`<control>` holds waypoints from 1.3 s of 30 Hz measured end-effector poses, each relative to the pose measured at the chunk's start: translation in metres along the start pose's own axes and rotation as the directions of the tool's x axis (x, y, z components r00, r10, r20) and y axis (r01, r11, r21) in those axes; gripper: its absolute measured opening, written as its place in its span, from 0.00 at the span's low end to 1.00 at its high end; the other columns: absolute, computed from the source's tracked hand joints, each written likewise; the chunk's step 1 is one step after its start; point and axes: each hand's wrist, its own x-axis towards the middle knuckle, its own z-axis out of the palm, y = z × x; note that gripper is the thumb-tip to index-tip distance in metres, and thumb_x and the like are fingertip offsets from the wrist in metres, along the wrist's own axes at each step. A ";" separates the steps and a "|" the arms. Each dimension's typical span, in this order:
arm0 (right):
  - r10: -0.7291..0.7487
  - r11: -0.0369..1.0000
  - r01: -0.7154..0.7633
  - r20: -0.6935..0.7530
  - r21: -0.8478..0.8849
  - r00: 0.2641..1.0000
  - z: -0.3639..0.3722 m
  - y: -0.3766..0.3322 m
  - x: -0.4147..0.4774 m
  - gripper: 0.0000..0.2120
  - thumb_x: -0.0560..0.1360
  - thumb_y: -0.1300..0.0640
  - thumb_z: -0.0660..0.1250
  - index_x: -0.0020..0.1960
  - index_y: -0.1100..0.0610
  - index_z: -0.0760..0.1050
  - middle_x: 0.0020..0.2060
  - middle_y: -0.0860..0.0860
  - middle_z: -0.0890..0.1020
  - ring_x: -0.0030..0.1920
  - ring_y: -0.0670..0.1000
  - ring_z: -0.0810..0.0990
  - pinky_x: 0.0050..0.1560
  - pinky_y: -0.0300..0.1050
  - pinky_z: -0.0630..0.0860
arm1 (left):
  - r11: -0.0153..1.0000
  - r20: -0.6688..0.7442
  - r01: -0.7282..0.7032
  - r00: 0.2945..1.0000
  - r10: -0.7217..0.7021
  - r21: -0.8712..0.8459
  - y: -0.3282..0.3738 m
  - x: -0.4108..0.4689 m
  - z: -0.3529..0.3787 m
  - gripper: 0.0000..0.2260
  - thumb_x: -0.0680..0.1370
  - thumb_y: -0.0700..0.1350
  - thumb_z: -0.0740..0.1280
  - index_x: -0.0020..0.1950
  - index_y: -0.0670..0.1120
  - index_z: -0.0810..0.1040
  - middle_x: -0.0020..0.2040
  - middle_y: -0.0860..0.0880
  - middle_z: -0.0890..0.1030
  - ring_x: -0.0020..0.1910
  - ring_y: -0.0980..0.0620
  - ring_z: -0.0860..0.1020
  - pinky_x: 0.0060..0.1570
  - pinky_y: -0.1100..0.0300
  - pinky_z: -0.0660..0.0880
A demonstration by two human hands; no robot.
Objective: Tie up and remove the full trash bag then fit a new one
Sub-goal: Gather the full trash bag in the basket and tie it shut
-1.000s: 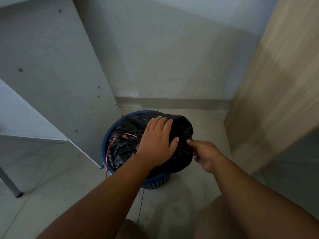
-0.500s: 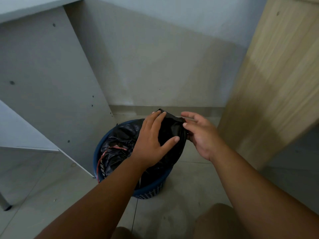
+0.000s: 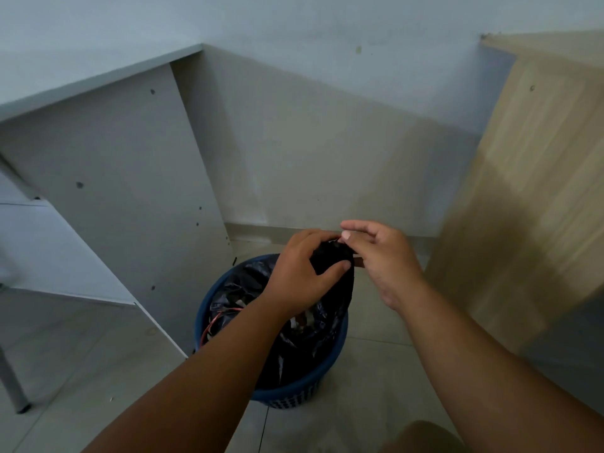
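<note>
A round blue bin (image 3: 304,392) stands on the tiled floor with a black trash bag (image 3: 323,325) in it. My left hand (image 3: 300,276) grips a gathered fold of the bag's rim and holds it up above the bin. My right hand (image 3: 382,259) pinches the top of the same fold with thumb and forefinger, right beside my left fingers. A thin red string (image 3: 215,322) and bits of rubbish lie inside the bag on the left.
A grey desk side panel (image 3: 117,204) stands close on the bin's left, with a metal leg (image 3: 13,384) at far left. A light wooden cabinet (image 3: 529,197) rises on the right. The wall and skirting run behind. My knee (image 3: 421,436) shows at the bottom.
Both hands have lifted the bag's edge from the bin's rim and bunched it together higher up. My right hand moved from the bag's near side to its top.
</note>
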 end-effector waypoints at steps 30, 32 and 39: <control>0.080 0.403 0.324 0.386 -0.856 0.919 0.000 0.065 0.007 0.09 0.71 0.44 0.76 0.46 0.48 0.85 0.46 0.46 0.69 0.45 0.46 0.71 0.40 0.41 0.68 | 0.905 0.128 0.184 0.960 -0.249 0.384 -0.103 -0.079 -0.040 0.12 0.80 0.47 0.70 0.61 0.45 0.85 0.64 0.50 0.80 0.68 0.50 0.71 0.67 0.61 0.65; -0.015 0.367 0.325 0.343 -0.872 0.939 0.009 0.070 0.007 0.11 0.71 0.42 0.75 0.45 0.49 0.85 0.46 0.47 0.71 0.47 0.47 0.71 0.45 0.43 0.69 | 0.917 0.113 0.195 0.962 -0.248 0.349 -0.103 -0.078 -0.036 0.12 0.80 0.47 0.70 0.61 0.45 0.85 0.64 0.50 0.80 0.68 0.51 0.71 0.66 0.63 0.63; -0.225 -0.141 0.250 0.276 -0.958 0.934 0.052 0.070 0.000 0.24 0.80 0.40 0.56 0.44 0.54 0.84 0.43 0.53 0.83 0.54 0.57 0.76 0.64 0.57 0.65 | 0.933 0.068 0.171 0.977 -0.202 0.317 -0.100 -0.075 -0.033 0.11 0.78 0.45 0.72 0.59 0.43 0.86 0.61 0.48 0.83 0.64 0.49 0.74 0.65 0.62 0.64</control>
